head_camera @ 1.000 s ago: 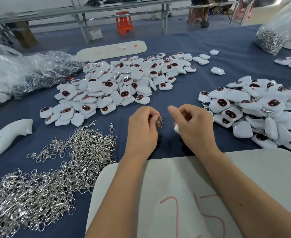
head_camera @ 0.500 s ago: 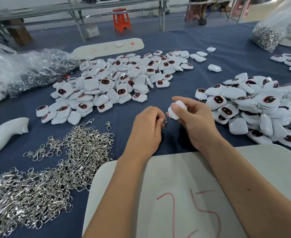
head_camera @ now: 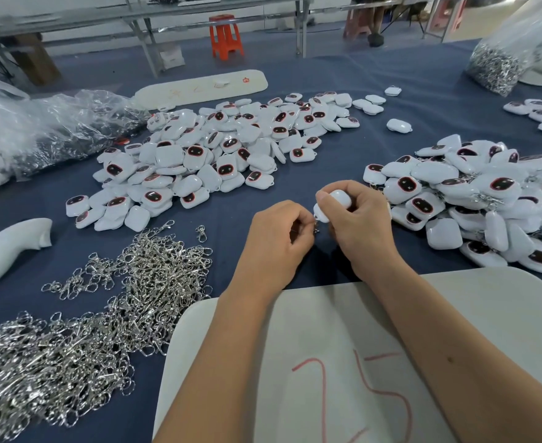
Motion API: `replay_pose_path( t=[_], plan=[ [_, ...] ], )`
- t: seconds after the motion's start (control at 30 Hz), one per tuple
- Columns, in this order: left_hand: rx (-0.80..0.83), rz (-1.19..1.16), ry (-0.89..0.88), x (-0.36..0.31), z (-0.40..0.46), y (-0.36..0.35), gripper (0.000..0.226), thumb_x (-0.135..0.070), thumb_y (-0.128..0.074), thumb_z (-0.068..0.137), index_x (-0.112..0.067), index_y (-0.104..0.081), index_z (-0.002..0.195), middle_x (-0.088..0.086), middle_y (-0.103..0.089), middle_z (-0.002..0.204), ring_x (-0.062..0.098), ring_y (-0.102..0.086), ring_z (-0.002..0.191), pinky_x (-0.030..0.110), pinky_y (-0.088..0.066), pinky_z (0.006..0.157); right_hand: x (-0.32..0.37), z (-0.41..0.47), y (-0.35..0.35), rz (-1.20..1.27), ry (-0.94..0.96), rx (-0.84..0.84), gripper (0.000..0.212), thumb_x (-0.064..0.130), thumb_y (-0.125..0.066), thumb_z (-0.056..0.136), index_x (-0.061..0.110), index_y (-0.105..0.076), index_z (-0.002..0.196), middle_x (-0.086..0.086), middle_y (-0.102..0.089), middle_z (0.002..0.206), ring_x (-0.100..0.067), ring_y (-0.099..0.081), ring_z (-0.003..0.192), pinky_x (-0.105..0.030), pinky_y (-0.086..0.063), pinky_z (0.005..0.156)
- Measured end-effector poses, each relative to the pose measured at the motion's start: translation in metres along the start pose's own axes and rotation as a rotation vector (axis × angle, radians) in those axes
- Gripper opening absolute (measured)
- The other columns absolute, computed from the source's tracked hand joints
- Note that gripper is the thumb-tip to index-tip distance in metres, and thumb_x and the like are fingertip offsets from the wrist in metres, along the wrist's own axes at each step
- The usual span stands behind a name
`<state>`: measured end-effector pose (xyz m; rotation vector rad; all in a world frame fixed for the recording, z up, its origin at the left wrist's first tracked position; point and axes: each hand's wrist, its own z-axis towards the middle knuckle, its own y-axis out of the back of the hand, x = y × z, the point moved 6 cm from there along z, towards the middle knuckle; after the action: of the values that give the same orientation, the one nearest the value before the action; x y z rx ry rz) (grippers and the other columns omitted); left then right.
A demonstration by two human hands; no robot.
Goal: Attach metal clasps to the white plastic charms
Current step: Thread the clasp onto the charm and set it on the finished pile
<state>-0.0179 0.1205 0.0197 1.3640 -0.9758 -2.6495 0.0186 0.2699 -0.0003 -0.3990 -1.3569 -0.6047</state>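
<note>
As our right hand [head_camera: 357, 223] grips a white charm [head_camera: 333, 204] above the tabletop's [head_camera: 295, 75] near edge, left fingers [head_camera: 298, 223] pinch a clasp [head_camera: 317, 227]; a loose pinch could drop it.

I see the clasp heap [head_camera: 103, 314] at near left, one charm pile [head_camera: 218, 155] behind it, another charm pile [head_camera: 474, 199] right, the numbered board [head_camera: 327, 346] nearest me.

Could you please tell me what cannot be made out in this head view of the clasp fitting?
- Clasp: mostly hidden by the left hand; whether it is hooked on cannot be told.
- Charm: its face is covered by the right hand.
- Clasp pile: cut off by the left edge.
</note>
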Motion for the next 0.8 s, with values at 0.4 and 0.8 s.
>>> replay_pose_path(
  t=[0.4, 0.8],
  plan=[
    [-0.041, 0.055, 0.035, 0.003, -0.001, -0.002, 0.012, -0.005, -0.064, 0.090, -0.014, -0.065, 0.082, -0.006, -0.065, 0.082, 0.014, -0.061, 0.076, 0.035, -0.050, 0.070, 0.002, 0.000, 0.000, -0.050, 0.028, -0.018, 0.013, 0.017, -0.071, 0.091, 0.020, -0.070, 0.078, 0.016, -0.063, 0.062, -0.001, -0.051, 0.052, -0.012, -0.040, 0.051],
    [-0.033, 0.216, 0.076, -0.001, -0.001, -0.008, 0.014, -0.007, -0.057, 0.096, -0.011, -0.063, 0.085, 0.002, -0.062, 0.086, 0.023, -0.056, 0.080, 0.047, -0.048, 0.078, 0.018, -0.012, 0.000, -0.284, 0.276, -0.092, 0.014, 0.017, -0.071, 0.092, 0.018, -0.067, 0.079, 0.009, -0.068, 0.070, -0.008, -0.062, 0.068, -0.010, -0.042, 0.064]
  ],
)
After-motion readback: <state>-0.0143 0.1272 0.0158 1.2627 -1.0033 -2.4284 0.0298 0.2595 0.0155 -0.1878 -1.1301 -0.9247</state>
